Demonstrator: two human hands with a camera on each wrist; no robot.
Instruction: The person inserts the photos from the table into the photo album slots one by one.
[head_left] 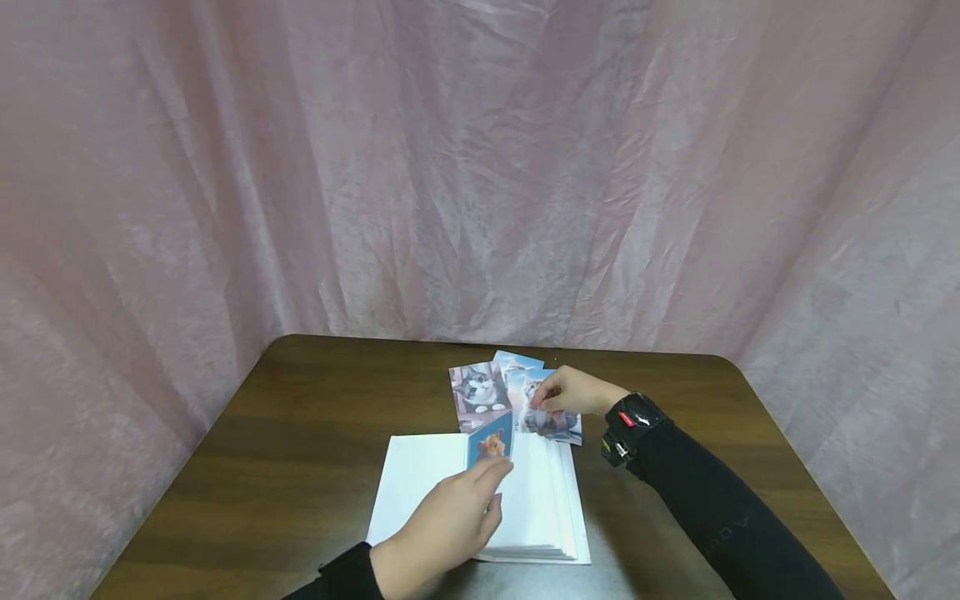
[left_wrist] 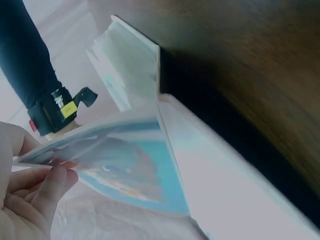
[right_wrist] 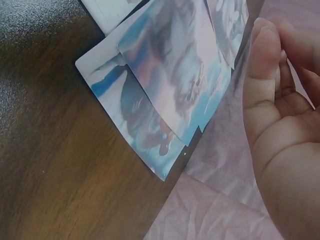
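The left hand (head_left: 447, 512), pinching the picture (head_left: 491, 440), should avoid bending it; the right hand (head_left: 576, 392), narrowed, meets the photos (head_left: 478, 390) near the table's (head_left: 352, 392) far edge.

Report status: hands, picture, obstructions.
Left hand pinching orange-cat picture at open book. Right hand over cards, grip unclear. Left hand partly hides book.

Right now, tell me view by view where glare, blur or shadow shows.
Head: the open book looks washed out, pale sheen on the tabletop near it; left wrist: the held card looks smeared, likely shadow beside the book; right wrist: the loose cards look soft, glare speckles the top left.
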